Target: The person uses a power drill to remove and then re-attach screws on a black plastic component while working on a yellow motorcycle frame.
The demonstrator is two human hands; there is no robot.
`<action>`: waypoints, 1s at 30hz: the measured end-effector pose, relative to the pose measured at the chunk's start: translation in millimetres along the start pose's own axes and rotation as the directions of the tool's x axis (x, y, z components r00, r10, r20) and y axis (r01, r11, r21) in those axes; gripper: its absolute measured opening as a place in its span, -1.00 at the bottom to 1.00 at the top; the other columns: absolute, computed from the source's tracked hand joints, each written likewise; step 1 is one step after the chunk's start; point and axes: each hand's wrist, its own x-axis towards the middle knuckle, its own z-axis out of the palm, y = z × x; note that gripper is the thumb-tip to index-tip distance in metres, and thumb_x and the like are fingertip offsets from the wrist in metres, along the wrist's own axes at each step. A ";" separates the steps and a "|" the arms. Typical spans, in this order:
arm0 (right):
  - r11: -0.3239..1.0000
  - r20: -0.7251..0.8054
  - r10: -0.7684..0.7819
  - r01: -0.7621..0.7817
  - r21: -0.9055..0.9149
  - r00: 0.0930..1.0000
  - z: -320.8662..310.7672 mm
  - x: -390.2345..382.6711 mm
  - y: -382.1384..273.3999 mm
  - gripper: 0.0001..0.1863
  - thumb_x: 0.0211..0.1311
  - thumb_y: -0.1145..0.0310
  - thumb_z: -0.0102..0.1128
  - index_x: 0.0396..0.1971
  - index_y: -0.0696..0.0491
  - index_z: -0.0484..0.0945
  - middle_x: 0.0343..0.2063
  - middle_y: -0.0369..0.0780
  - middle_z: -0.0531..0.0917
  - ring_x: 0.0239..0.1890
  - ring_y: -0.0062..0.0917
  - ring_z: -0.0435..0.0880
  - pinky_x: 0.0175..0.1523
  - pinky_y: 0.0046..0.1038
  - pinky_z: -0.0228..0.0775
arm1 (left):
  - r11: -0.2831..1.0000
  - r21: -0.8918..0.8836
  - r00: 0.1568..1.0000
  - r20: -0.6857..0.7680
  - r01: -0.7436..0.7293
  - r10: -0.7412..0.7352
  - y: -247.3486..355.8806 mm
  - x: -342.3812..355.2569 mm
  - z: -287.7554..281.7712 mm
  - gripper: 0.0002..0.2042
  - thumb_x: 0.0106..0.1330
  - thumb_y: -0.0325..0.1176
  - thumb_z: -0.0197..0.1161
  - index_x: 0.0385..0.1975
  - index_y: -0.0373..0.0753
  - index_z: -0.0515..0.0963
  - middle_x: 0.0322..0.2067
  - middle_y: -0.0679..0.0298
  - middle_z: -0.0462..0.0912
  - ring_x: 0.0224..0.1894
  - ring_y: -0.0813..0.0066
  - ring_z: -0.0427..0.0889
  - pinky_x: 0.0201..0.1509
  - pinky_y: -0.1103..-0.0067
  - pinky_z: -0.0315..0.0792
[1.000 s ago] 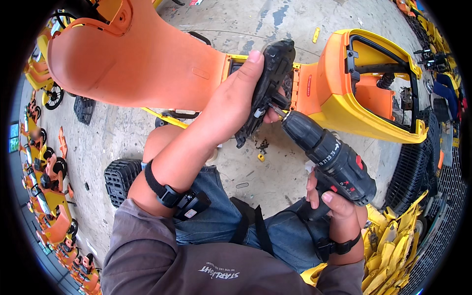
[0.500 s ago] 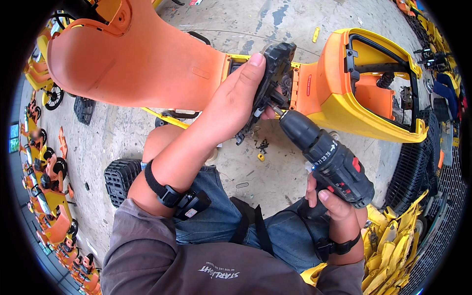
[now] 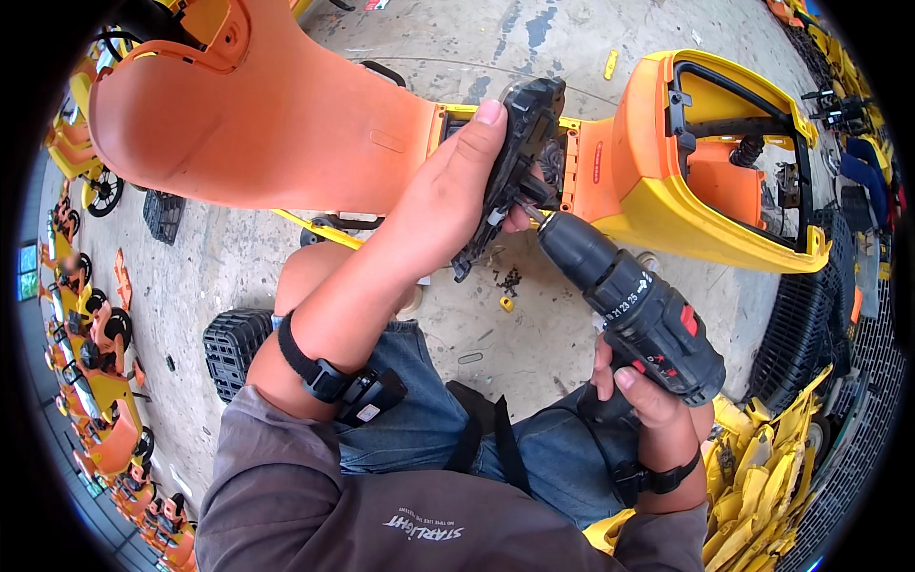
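Note:
Closed around a black plastic part (image 3: 519,143), my left hand (image 3: 462,176) keeps it tilted on edge above the scooter frame. The thumb lies along its upper side, and fingertips show beyond it near the drill's tip. My right hand (image 3: 643,386) grips a black cordless drill (image 3: 658,324) by its handle. A thin metal bit points up and left from its chuck and meets the lower side of the black part; whether it sits in a screw is too small to tell. Behind lies an orange and yellow scooter body (image 3: 629,157), with its long orange seat panel (image 3: 276,114) at left.
On the floor below the part are several small dark screws (image 3: 509,281) and a little yellow piece (image 3: 505,304). A black crate-like part (image 3: 235,351) stands by my left leg. Yellow panels (image 3: 762,467) are piled at lower right. Several orange scooters (image 3: 105,381) line the left side.
The black part in my left hand has shifted slightly left and turned a little. The drill has followed slightly to the left, its bit still at the part.

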 end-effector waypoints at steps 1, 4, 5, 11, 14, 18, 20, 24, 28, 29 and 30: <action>1.000 0.002 0.010 -0.010 -0.004 1.000 -1.7 -0.6 0.4 -0.52 0.14 0.46 0.18 0.09 0.15 0.33 -0.31 -0.22 0.58 -0.45 -0.64 0.58 -0.32 -0.58 0.50 | 1.000 0.005 1.000 0.004 0.007 -0.007 0.2 -0.1 -0.1 -0.34 0.46 0.22 -0.38 -0.10 -0.30 0.47 -0.36 0.23 0.60 -0.48 0.54 0.57 -0.36 0.64 0.49; 1.000 0.012 0.009 -0.009 0.003 1.000 0.0 0.0 -0.9 -0.51 0.15 0.45 0.18 0.10 0.14 0.32 -0.30 -0.23 0.58 -0.45 -0.65 0.58 -0.31 -0.58 0.49 | 1.000 0.017 1.000 0.011 0.020 -0.020 1.0 -0.7 -0.2 -0.33 0.46 0.23 -0.38 -0.10 -0.30 0.47 -0.36 0.23 0.60 -0.49 0.54 0.57 -0.37 0.66 0.49; 1.000 0.015 0.004 -0.004 0.009 1.000 0.9 0.4 -1.4 -0.51 0.15 0.44 0.18 0.10 0.14 0.32 -0.29 -0.23 0.58 -0.45 -0.65 0.58 -0.31 -0.58 0.49 | 1.000 0.017 1.000 0.011 0.019 -0.019 1.0 -0.6 -0.2 -0.33 0.46 0.23 -0.39 -0.10 -0.30 0.47 -0.36 0.23 0.60 -0.50 0.55 0.57 -0.37 0.66 0.48; 0.999 -0.075 0.025 -0.028 -0.030 0.997 5.2 -1.2 1.1 -0.36 0.09 0.23 0.29 0.13 0.19 0.30 -0.37 -0.24 0.58 -0.55 -0.62 0.56 -0.33 -0.56 0.45 | 0.999 0.024 0.999 0.032 0.028 -0.029 1.3 -0.6 -0.3 -0.33 0.46 0.23 -0.40 -0.10 -0.31 0.47 -0.36 0.23 0.60 -0.50 0.55 0.57 -0.38 0.67 0.48; 0.998 -0.057 0.036 -0.039 -0.055 0.998 5.3 -0.9 0.7 -0.37 0.09 0.23 0.29 0.13 0.19 0.30 -0.37 -0.24 0.58 -0.55 -0.62 0.56 -0.33 -0.56 0.45 | 0.999 0.028 0.999 0.033 0.028 -0.029 -0.2 -0.5 -1.7 -0.32 0.46 0.24 -0.40 -0.10 -0.30 0.47 -0.35 0.23 0.60 -0.51 0.55 0.56 -0.39 0.68 0.47; 0.995 -0.061 0.049 -0.054 -0.080 0.997 1.7 -2.2 2.0 -0.37 0.08 0.24 0.29 0.13 0.18 0.31 -0.38 -0.25 0.58 -0.55 -0.61 0.56 -0.32 -0.56 0.44 | 0.999 0.028 0.999 0.029 0.032 -0.033 0.9 -1.1 -0.4 -0.32 0.46 0.24 -0.40 -0.11 -0.30 0.48 -0.34 0.24 0.60 -0.52 0.56 0.56 -0.39 0.69 0.47; 0.997 -0.076 0.044 -0.049 -0.067 0.996 4.5 -1.9 -0.6 -0.37 0.08 0.24 0.29 0.13 0.18 0.31 -0.38 -0.24 0.58 -0.55 -0.61 0.56 -0.32 -0.57 0.44 | 0.999 0.026 0.999 0.030 0.042 -0.043 1.5 -1.2 0.2 -0.32 0.46 0.24 -0.40 -0.11 -0.29 0.48 -0.34 0.24 0.60 -0.52 0.57 0.55 -0.40 0.69 0.46; 0.999 -0.018 0.009 -0.010 -0.053 1.000 3.8 -1.3 -2.5 -0.57 0.16 0.44 0.18 0.04 0.14 0.36 -0.33 -0.26 0.59 -0.46 -0.67 0.57 -0.33 -0.61 0.47 | 0.998 0.038 0.999 0.011 0.040 -0.041 0.3 -1.5 0.0 -0.32 0.46 0.24 -0.40 -0.11 -0.29 0.48 -0.35 0.25 0.60 -0.51 0.58 0.55 -0.40 0.69 0.46; 0.996 -0.006 -0.016 0.016 -0.091 1.000 2.3 0.1 -4.0 -0.59 0.16 0.45 0.16 0.03 0.14 0.37 -0.34 -0.28 0.59 -0.46 -0.69 0.57 -0.34 -0.62 0.47 | 0.997 0.074 1.000 0.025 0.018 -0.019 0.1 -0.7 0.8 -0.31 0.45 0.25 -0.40 -0.11 -0.31 0.48 -0.35 0.25 0.59 -0.52 0.59 0.53 -0.39 0.68 0.44; 0.994 0.004 -0.023 0.023 -0.110 1.000 1.8 0.6 -4.5 -0.60 0.16 0.45 0.16 0.02 0.14 0.38 -0.34 -0.28 0.59 -0.46 -0.70 0.57 -0.35 -0.62 0.46 | 0.996 0.087 1.000 0.022 0.016 -0.018 -0.2 -0.4 1.3 -0.31 0.45 0.25 -0.39 -0.11 -0.31 0.48 -0.35 0.25 0.59 -0.52 0.59 0.53 -0.39 0.68 0.44; 0.993 -0.005 -0.025 0.024 -0.117 1.000 2.1 0.2 -3.6 -0.61 0.16 0.46 0.16 0.01 0.14 0.39 -0.35 -0.29 0.59 -0.46 -0.70 0.57 -0.36 -0.63 0.46 | 0.995 0.100 1.000 0.018 0.013 -0.015 -0.1 -0.6 1.6 -0.31 0.45 0.25 -0.39 -0.12 -0.32 0.48 -0.35 0.25 0.59 -0.52 0.59 0.53 -0.39 0.67 0.44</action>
